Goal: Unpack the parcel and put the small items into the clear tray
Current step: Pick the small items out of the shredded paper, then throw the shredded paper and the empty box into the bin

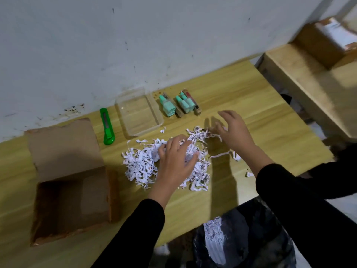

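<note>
An open brown cardboard box [73,190] lies on the wooden table at the left, its flap folded back and its inside looking bare. A pile of white shredded paper [143,163] is spread on the table in the middle. My left hand [173,161] rests on the pile, fingers curled into the shreds. My right hand [233,130] hovers with fingers spread over the pile's right edge. The clear tray [152,111] stands near the wall with nothing in it. To its right lie small teal-capped items [168,106] and a second group [186,103].
A green utility knife [107,126] lies between the box and the tray. A dark bin bag [247,235] holding shredded paper hangs below the table's front edge. A second wooden surface with a box [324,43] stands to the right.
</note>
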Demonstrator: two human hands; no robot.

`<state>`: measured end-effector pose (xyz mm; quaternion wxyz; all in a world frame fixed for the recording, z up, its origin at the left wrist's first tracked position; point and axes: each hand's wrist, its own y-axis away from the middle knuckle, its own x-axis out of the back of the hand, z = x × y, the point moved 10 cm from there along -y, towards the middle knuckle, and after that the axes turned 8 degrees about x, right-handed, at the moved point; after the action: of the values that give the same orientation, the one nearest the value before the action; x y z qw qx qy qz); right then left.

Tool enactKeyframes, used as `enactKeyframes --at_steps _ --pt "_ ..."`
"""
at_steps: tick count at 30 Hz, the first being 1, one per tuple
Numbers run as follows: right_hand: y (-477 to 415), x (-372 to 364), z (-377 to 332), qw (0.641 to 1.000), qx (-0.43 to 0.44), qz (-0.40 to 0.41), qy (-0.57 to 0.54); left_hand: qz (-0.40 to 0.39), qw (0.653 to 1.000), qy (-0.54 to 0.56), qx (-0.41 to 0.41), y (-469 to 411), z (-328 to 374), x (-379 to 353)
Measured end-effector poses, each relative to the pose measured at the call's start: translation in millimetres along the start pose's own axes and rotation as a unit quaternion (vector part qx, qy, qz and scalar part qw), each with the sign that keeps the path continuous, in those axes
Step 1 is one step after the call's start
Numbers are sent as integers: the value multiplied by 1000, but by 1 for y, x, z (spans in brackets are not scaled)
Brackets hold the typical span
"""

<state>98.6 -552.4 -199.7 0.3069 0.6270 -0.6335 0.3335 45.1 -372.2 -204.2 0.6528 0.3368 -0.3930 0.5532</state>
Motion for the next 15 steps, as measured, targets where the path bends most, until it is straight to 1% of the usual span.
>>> enactKeyframes --at_steps 2,5,7,8,9,11,13,15 --pt "20 6 22 1000 -25 1 11 43 998 16 48 3 -18 19" --pt "43 4 48 998 -63 -22 18 119 975 9 186 14 -71 39" --pt "56 -4 55 996 -74 -43 7 144 953 2 268 27 -106 39" --pt "61 -9 55 996 -71 -51 -3 140 946 4 294 33 -118 36" --pt "66 -13 52 996 -64 -59 -15 124 944 10 305 37 -126 29" --pt "73 -24 43 995 -44 -78 -38 84 954 21 289 39 -130 14" --pt "79 -38 29 992 -22 -114 -50 40 969 31 243 37 -122 2" --pt "83 -53 8 988 24 -151 -29 -12 981 41 189 35 -109 -11"
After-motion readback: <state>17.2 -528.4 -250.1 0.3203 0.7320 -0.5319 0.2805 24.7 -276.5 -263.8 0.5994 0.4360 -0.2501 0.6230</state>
